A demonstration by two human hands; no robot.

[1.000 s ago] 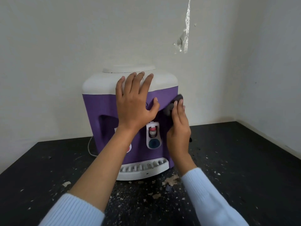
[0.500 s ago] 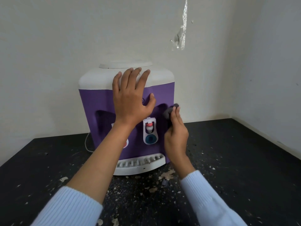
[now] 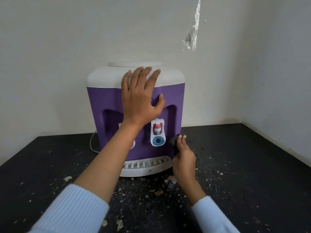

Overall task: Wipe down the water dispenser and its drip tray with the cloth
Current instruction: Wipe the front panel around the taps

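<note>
Near the back edge of the black speckled worktop (image 3: 235, 165), my right hand (image 3: 184, 158) is pinching a small dark cloth (image 3: 174, 140) against the lower right front of the purple plastic water dispenser (image 3: 109, 101), just above its white slotted drip tray (image 3: 144, 167) (flecked with dark bits). Farther up, my left hand (image 3: 141, 98) is pressing flat, fingers spread, across its white top.

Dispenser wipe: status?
Left hand flat on dispenser. Right hand holds cloth at its lower right edge. Drip tray speckled. Flakes on counter, nothing blocking.
</note>
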